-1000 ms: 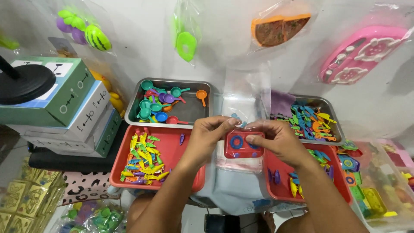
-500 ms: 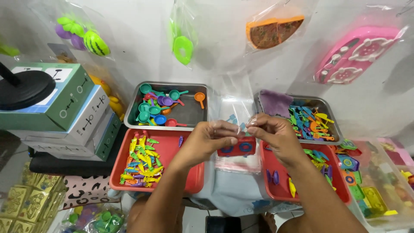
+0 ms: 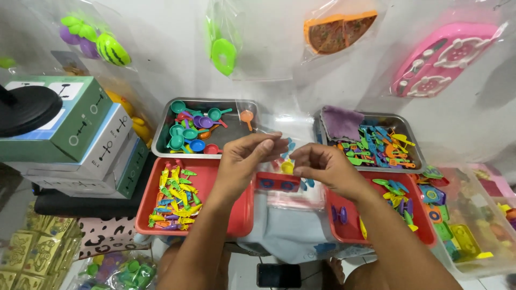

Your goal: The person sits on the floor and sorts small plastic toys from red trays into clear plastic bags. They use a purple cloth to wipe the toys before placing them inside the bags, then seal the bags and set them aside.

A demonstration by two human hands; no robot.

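Now a clear plastic bag [image 3: 293, 156] is pinched open by left hand [image 3: 250, 161] and right hand [image 3: 322, 166], both grips clenched on its mouth above the red trays [image 3: 236, 215]

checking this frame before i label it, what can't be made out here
- Head view: the clear plastic bag held by the left hand and right hand is see-through and glary; its outline and mouth are unclear.
- Small toys inside, near the red toy stove: too small, partly behind fingers.
- Black round object: cut by the left edge.
- Clear bin contents: blurred by its wall, cut by the right edge.
- Dark phone below: screen unreadable.
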